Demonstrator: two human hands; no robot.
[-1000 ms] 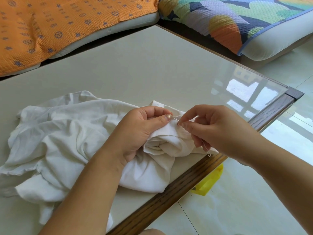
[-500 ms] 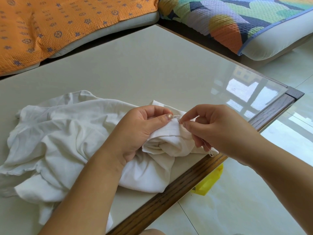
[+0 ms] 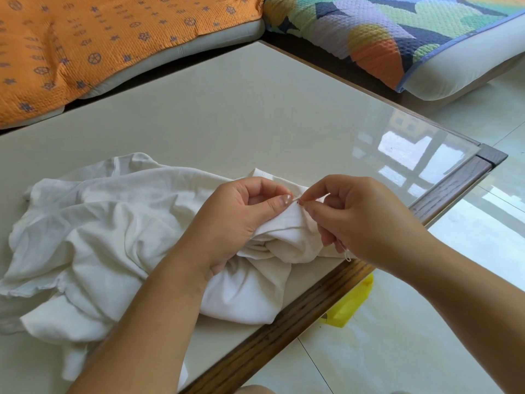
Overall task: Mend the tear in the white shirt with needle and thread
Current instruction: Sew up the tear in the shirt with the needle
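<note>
We see the crumpled white cotton shirt point(image 3: 99, 223) on the pale shiny table point(image 3: 227, 123), near its brown wooden edge point(image 3: 284, 319). The left hand point(image 3: 235, 223) grips a bunched fold — thumb on top. Just beside that thumb, the right hand point(image 3: 360, 220) pinches thin white thread point(image 3: 297, 198).

I have one view only: the head camera, worn by the person, faces forward and down over the table point(image 3: 241, 115) from close in, near enough to show the thread point(image 3: 347, 256) pinched by the right hand point(image 3: 363, 220) and the white shirt point(image 3: 99, 223) gripped by the left hand point(image 3: 241, 220).
</note>
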